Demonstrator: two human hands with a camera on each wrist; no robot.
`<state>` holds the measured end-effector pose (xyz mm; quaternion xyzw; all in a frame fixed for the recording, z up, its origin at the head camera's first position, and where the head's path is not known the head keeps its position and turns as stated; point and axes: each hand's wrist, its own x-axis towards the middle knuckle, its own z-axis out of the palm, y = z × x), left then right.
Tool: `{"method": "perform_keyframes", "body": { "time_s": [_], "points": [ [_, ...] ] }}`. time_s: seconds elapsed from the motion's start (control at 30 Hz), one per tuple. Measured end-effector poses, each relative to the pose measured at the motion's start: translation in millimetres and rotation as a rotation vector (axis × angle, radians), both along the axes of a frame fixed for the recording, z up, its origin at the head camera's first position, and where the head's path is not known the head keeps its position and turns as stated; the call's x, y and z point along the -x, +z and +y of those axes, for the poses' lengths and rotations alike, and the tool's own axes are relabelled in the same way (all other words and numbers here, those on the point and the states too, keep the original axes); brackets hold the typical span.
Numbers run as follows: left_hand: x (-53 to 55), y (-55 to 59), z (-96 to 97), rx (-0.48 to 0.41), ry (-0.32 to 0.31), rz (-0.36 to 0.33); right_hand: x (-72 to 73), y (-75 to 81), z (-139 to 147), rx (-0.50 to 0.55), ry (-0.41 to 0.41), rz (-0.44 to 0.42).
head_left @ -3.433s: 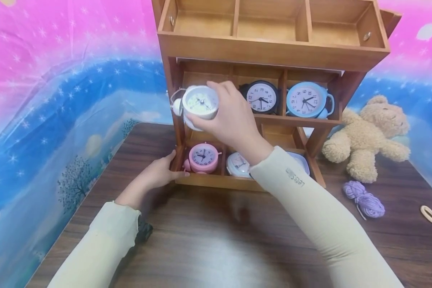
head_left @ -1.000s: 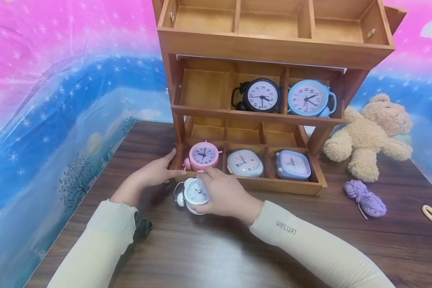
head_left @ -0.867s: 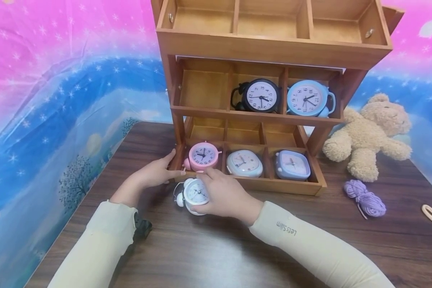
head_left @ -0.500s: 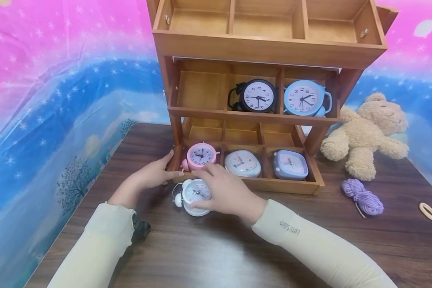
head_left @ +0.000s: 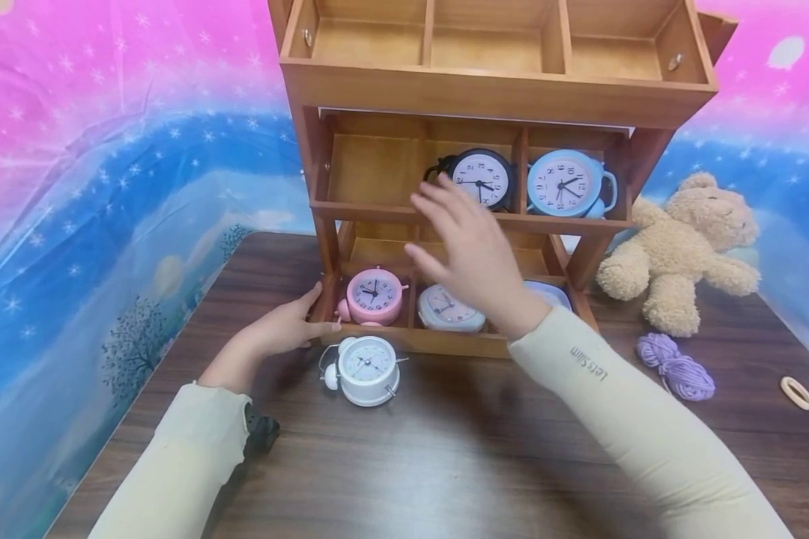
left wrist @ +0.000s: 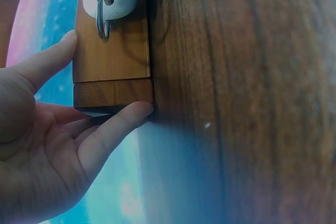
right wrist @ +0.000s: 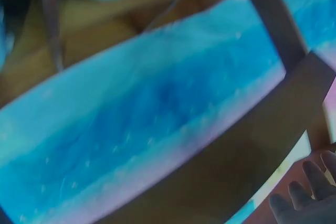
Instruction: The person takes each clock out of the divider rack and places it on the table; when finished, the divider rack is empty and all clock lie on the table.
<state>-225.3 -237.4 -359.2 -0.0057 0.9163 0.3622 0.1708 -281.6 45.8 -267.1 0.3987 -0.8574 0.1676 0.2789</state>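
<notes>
In the head view my left hand (head_left: 273, 335) holds the left end of the wooden shelf's (head_left: 499, 90) lowest tray; the left wrist view shows thumb and fingers (left wrist: 113, 135) around that wooden end. A white twin-bell alarm clock (head_left: 367, 367) lies face up on the table just before the tray, near the left hand. My right hand (head_left: 482, 251) hangs in front of the middle tier, fingers spread, holding nothing. Behind its fingertips sits a black alarm clock (head_left: 487, 168), partly covered. Only fingers (right wrist: 302, 198) of it enter the right wrist view.
The middle tier also holds a light blue clock (head_left: 559, 183). In the lowest tray are a pink clock (head_left: 374, 296), a pale rounded clock (head_left: 445, 311) and a lavender clock (head_left: 553, 293), partly hidden. A teddy bear (head_left: 677, 258), purple yarn (head_left: 677, 367) and a wooden ring (head_left: 798, 393) lie to the right.
The white alarm clock came down from the middle tier's left compartment onto the table. My right hand has let it go and risen toward the black clock. The left hand stays put.
</notes>
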Motion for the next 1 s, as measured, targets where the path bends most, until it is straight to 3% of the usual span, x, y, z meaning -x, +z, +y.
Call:
{"method": "perform_keyframes", "body": {
  "time_s": [0.13,0.37,0.5,0.7,1.0],
  "points": [
    [-0.3,0.0,-0.8,-0.011,-0.002,0.005,15.7,18.0,11,0.017,-0.091,0.015],
    [-1.4,-0.3,-0.9,-0.010,-0.003,0.010,31.6,36.4,21,0.002,-0.352,-0.165],
    [-1.7,-0.7,-1.3,-0.010,-0.002,0.012,35.9,40.3,21,-0.040,-0.457,-0.212],
    [-2.1,-1.1,-0.7,-0.021,0.008,0.003,38.0,41.2,18,-0.088,-0.528,-0.259],
    [-0.8,-0.5,-0.6,-0.022,0.002,0.024,38.9,46.5,15,-0.106,-0.553,-0.272]
  ]
}}
